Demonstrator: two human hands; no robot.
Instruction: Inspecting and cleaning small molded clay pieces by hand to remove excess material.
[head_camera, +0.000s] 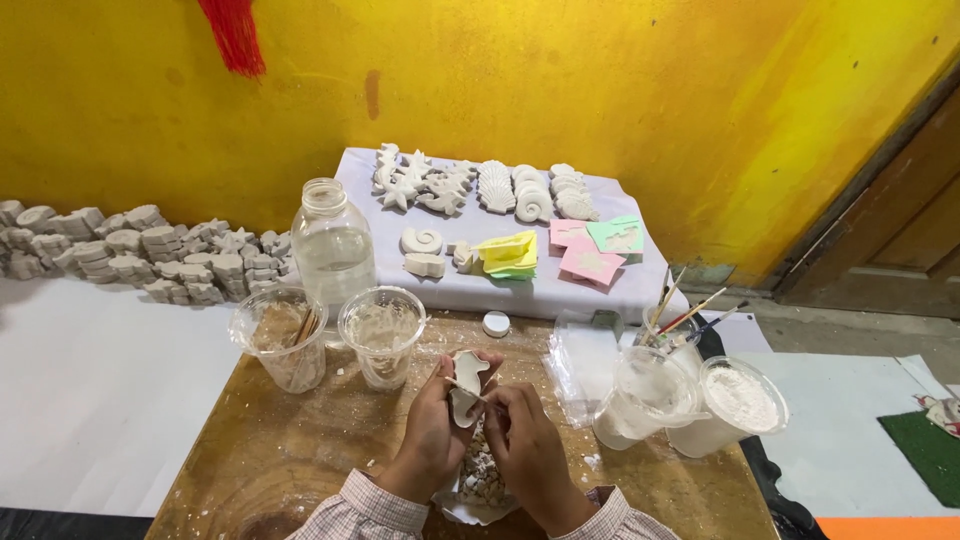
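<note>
Against a yellow wall, at a wooden table, the left hand grips a white plaster seahorse just in front of a plastic cup, while the right hand, fingers pinched, holds a thin stick against the seahorse.
</note>
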